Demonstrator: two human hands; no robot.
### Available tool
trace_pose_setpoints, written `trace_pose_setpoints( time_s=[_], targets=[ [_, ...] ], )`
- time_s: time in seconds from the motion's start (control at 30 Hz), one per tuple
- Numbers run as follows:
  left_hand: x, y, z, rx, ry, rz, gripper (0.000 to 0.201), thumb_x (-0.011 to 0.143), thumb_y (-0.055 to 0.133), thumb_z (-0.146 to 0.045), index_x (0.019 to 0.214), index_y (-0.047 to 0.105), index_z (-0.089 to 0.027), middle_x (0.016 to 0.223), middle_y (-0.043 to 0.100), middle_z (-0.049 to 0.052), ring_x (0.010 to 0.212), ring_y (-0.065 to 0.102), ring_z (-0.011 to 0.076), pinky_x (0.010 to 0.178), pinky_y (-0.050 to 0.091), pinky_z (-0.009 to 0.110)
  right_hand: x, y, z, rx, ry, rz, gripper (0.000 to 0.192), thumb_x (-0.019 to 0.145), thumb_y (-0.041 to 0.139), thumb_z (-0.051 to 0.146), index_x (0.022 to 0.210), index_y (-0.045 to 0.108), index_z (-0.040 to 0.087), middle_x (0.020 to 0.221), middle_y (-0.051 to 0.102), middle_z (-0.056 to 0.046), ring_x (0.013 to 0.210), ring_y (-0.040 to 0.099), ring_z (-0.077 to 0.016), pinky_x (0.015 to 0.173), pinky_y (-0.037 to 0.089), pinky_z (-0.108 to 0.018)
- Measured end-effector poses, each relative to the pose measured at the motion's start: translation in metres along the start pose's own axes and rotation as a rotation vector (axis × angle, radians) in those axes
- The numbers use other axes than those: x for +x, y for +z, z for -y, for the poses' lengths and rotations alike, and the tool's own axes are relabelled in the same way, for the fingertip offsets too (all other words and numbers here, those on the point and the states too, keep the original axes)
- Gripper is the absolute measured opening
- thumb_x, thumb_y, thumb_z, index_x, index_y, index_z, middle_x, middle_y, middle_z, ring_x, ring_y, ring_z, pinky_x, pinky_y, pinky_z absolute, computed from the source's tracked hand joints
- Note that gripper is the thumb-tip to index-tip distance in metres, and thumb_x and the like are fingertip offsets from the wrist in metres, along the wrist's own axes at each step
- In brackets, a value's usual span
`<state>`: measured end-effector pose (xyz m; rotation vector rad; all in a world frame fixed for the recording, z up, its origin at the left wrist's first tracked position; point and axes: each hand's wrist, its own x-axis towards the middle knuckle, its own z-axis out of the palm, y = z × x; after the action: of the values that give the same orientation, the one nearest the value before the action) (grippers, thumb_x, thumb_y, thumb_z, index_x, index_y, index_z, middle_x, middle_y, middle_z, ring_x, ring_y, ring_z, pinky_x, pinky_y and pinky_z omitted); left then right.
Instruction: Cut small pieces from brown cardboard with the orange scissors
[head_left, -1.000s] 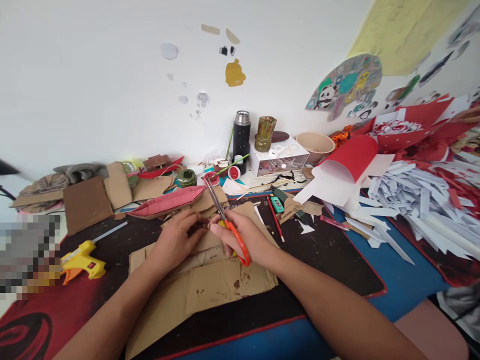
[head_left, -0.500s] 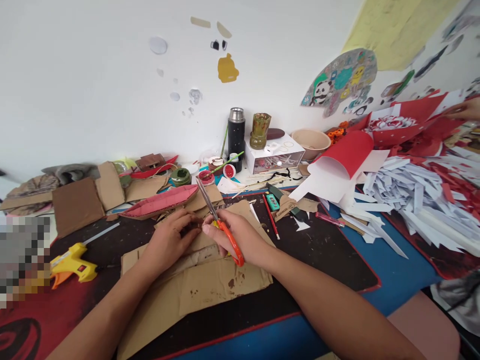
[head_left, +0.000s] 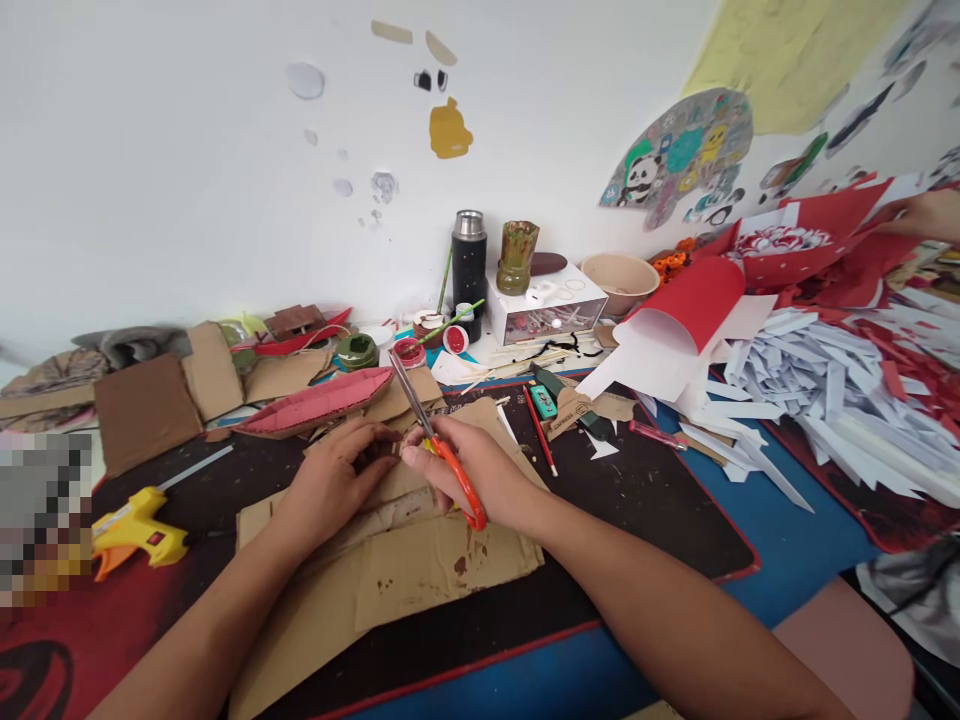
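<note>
Scissors [head_left: 439, 440] with orange handles sit clenched in the right hand [head_left: 480, 475], blades pointing toward the bench's far edge. Left hand [head_left: 334, 480] pinches a small cardboard piece [head_left: 382, 458] beside the blades, over flattened cardboard [head_left: 420, 575] near the front edge. Yellow glue gun [head_left: 139, 525] lies well left.

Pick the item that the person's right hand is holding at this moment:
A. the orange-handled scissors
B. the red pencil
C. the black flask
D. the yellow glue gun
A: the right hand is closed around the orange-handled scissors, blades pointing away over the cardboard, while the yellow glue gun lies untouched off to the left.
</note>
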<state>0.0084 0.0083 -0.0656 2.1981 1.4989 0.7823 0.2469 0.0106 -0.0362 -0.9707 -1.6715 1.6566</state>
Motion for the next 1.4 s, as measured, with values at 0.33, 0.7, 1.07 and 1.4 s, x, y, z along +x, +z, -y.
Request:
trace_pose_setpoints(
  time_s=[0.33,0.7,1.07,1.4],
  targets=[
    [-0.0003,-0.0051,0.0007,-0.03,-0.034,0.051,0.029,0.099,0.06,-0.042,0.117,0.076,-0.026,0.11,0.08,0.008,0.096,0.075,0.0278,0.085,0.059,0.039,0.0017,-0.0013,-0.0015,-0.002,0.0,-0.034,0.034,0.101,0.075,0.053,0.115,0.065,0.024,0.067,0.058,0.007,0.05,0.059,-0.0122,0.047,0.047,-0.022],
    [0.0011,-0.0007,-0.0018,-0.01,-0.009,0.017,0.027,0.099,0.062,-0.041,0.115,0.076,-0.025,0.111,0.081,0.009,0.1,0.076,0.0292,0.091,0.06,0.042,0.0002,-0.0017,0.0033,-0.006,-0.001,-0.031,0.034,0.101,0.075,0.053,0.113,0.064,0.023,0.062,0.057,0.008,0.048,0.058,-0.0125,0.047,0.045,-0.022],
    [0.0,-0.0044,-0.0015,-0.062,-0.028,0.043,0.029,0.098,0.063,-0.042,0.118,0.076,-0.025,0.111,0.08,0.008,0.097,0.075,0.0274,0.088,0.059,0.04,0.0012,-0.0019,-0.0002,0.007,-0.008,-0.028,0.033,0.101,0.074,0.052,0.114,0.063,0.023,0.062,0.057,0.009,0.048,0.059,-0.0127,0.048,0.046,-0.022],
    [0.0025,-0.0011,-0.0003,-0.041,-0.011,0.026,0.028,0.099,0.061,-0.041,0.115,0.077,-0.025,0.111,0.082,0.008,0.099,0.076,0.029,0.089,0.061,0.042,0.0003,-0.0028,0.0042,-0.007,-0.004,-0.024,0.033,0.102,0.073,0.051,0.114,0.064,0.022,0.062,0.057,0.009,0.048,0.059,-0.012,0.049,0.046,-0.022]
  ],
)
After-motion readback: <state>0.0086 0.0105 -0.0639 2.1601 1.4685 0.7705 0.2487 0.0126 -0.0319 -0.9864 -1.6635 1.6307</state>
